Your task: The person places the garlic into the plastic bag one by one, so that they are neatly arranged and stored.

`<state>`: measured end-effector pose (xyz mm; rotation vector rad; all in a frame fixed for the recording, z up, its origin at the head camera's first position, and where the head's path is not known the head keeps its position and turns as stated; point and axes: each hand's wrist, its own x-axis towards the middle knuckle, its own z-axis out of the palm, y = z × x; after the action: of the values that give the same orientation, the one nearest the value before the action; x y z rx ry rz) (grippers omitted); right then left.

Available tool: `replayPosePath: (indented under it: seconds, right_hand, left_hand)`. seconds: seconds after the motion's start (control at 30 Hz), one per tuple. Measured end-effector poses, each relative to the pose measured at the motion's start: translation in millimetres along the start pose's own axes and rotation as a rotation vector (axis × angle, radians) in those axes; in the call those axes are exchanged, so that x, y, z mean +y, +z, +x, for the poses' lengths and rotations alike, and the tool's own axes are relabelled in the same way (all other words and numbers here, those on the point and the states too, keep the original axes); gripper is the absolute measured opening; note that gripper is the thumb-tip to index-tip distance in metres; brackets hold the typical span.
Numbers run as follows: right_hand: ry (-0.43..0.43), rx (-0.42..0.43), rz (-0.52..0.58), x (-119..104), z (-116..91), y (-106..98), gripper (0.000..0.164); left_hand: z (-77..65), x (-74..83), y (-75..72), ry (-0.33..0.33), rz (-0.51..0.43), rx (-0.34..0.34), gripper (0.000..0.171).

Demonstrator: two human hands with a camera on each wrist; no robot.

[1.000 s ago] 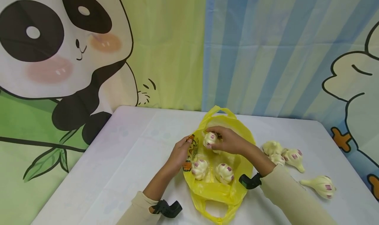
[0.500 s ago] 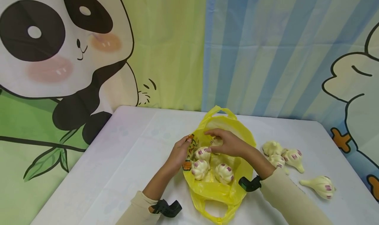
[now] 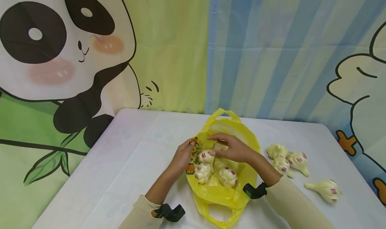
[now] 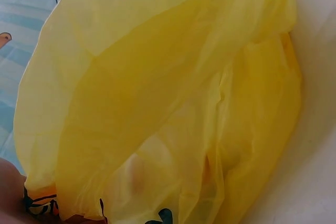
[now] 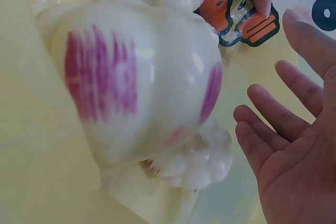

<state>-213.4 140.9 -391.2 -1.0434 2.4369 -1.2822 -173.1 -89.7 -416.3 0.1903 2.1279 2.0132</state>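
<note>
A yellow plastic bag [image 3: 218, 191] lies spread with its mouth up on the white table. My left hand [image 3: 182, 157] pinches its left rim, beside the printed orange pattern. Inside lie several garlic bulbs, white with purple patches: one upper left [image 3: 206, 156], one below it [image 3: 203, 173], one lower right [image 3: 228, 177]. Another is partly hidden behind my right hand [image 3: 233, 148], which hovers over the bag with nothing in it. In the right wrist view its fingers are spread, apart from a large garlic bulb [image 5: 168, 72]. Yellow film [image 4: 157, 103] fills most of the left wrist view.
To the right of the bag, several more garlic bulbs sit in a cluster [image 3: 277, 151]. A single long-necked garlic bulb [image 3: 327, 190] lies nearer the right edge. Behind the table [image 3: 126, 148] hangs a printed curtain [image 3: 172, 48] with a panda.
The right hand has let go of a garlic bulb, which now rests at the upper left inside the bag. That hand's fingers have opened and it has barely shifted since. The left hand keeps its place.
</note>
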Motion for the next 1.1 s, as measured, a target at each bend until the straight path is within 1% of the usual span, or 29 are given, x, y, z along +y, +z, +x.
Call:
replayPosePath:
  seconds: [0.23, 0.47, 0.57, 0.83, 1.1]
  right_hand:
    - [-0.022, 0.029, 0.057, -3.5, -7.9, -3.1, 0.047]
    - [-0.046, 0.095, 0.062, -5.8, -20.1, -15.8, 0.044]
    - [-0.05, 0.12, 0.066, -7.2, -26.7, -21.6, 0.044]
    - [-0.035, 0.21, 0.018, 2.6, -40.3, -33.1, 0.043]
    - [-0.019, 0.275, 0.015, 10.0, -53.2, -39.7, 0.041]
  left_hand:
    - [-0.2, 0.5, 0.0, 0.007, -0.011, -0.005, 0.051]
    - [-0.5, 1.5, 0.4, -0.015, -0.002, 0.018, 0.052]
    - [-0.4, 1.1, 0.4, -0.012, -0.001, 0.016, 0.053]
    - [0.9, -1.5, -0.9, -0.014, -0.01, 0.01, 0.052]
    - [1.8, -3.1, -0.7, -0.011, -0.011, 0.002, 0.052]
